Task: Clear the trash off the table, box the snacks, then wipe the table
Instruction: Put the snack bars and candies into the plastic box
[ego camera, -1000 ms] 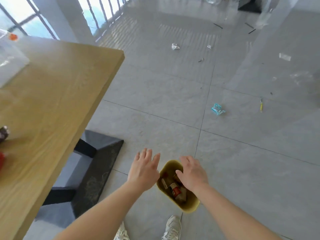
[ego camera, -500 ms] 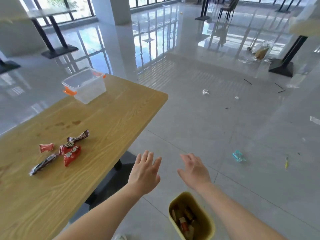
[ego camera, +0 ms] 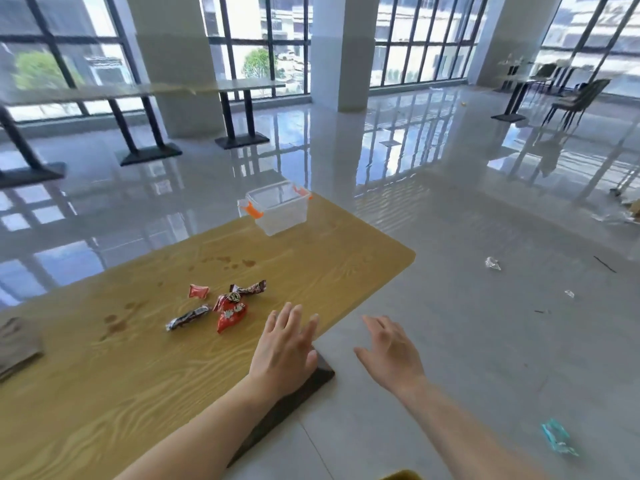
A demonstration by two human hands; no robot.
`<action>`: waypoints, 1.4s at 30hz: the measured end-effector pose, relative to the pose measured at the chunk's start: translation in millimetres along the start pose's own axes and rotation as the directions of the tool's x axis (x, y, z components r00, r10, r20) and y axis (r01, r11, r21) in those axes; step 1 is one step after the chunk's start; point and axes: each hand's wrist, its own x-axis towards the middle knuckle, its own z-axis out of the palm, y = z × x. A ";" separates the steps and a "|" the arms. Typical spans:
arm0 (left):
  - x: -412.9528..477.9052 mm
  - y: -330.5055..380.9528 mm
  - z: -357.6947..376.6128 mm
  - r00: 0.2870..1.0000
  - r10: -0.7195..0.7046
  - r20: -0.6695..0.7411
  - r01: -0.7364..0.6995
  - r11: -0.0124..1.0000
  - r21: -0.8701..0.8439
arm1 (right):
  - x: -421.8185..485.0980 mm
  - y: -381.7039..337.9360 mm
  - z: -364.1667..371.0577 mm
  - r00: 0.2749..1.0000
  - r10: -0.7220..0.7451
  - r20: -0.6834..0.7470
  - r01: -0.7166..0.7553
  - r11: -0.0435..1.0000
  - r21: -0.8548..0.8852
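Both your hands are empty, fingers spread: left hand (ego camera: 284, 351) hovers over the near right edge of the table (ego camera: 104, 393), right hand (ego camera: 389, 351) hangs over bare floor just right of it. The snacks (ego camera: 221, 308) lie in a loose cluster on the table, left of and a little beyond your left hand: a small red pack farthest left, a dark twisted-end bar, a larger red pouch, and a second dark wrapper behind it. Judgement: all light, crinkly foil or film, slippery under a flat palm; pinch each at a crimped end or mid-body rather than pressing. The clear plastic box (ego camera: 278, 211) with orange latches sits lidless at the far right corner, well apart from the snacks; thin-walled, likely to slide if nudged. Table is smooth wood-grain laminate with brownish dried spots (ego camera: 230, 261) between snacks and box. A grey-brown cloth (ego camera: 17, 342), soft and folded, rests at the left edge.
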 end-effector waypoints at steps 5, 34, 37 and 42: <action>-1.0 -45.0 -10.8 0.993 -0.116 -0.029 0.115 0.993 -0.008 | 34.7 -36.8 -0.2 0.993 -0.113 -0.020 0.114 0.993 0.036; 212.5 -255.9 -3.5 0.949 -0.310 -0.060 0.304 0.948 -0.094 | 347.4 -133.8 8.4 0.996 -0.078 0.040 0.076 0.996 0.051; 262.6 -265.2 11.8 0.929 -0.368 -0.041 0.364 0.928 -0.086 | 410.3 -124.5 17.7 0.993 -0.099 0.061 0.093 0.992 0.088; 340.7 -277.1 32.8 0.889 -0.456 -0.034 0.452 0.888 -0.084 | 511.9 -107.8 29.8 0.983 -0.144 0.114 0.131 0.985 0.115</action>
